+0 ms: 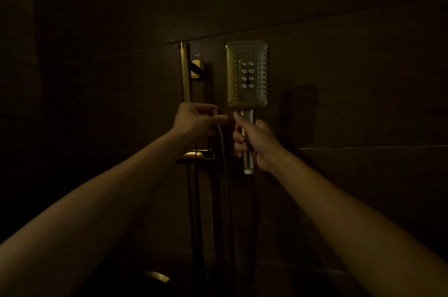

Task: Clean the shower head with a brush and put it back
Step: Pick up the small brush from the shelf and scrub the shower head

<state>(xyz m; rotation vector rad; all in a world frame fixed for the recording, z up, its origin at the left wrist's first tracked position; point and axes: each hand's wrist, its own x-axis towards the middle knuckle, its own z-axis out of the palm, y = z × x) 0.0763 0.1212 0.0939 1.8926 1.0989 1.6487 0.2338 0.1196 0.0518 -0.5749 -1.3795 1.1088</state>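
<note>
A rectangular gold shower head (247, 73) stands upright in front of the dark wall, its nozzle face turned to me. My right hand (257, 144) is closed around its handle, whose white end (248, 171) sticks out below my fist with no hose attached. My left hand (196, 118) pinches the top end of the hose (221, 141), just left of the shower head's handle and in front of the slide rail. No brush is visible.
A gold vertical slide rail (186, 71) with a round wall mount (197, 68) stands left of the shower head. A bracket or valve (197, 155) sits lower on the rail. The hose hangs down beside it. A dim metal fitting (156, 276) shows near the bottom. Dark tiled wall all around.
</note>
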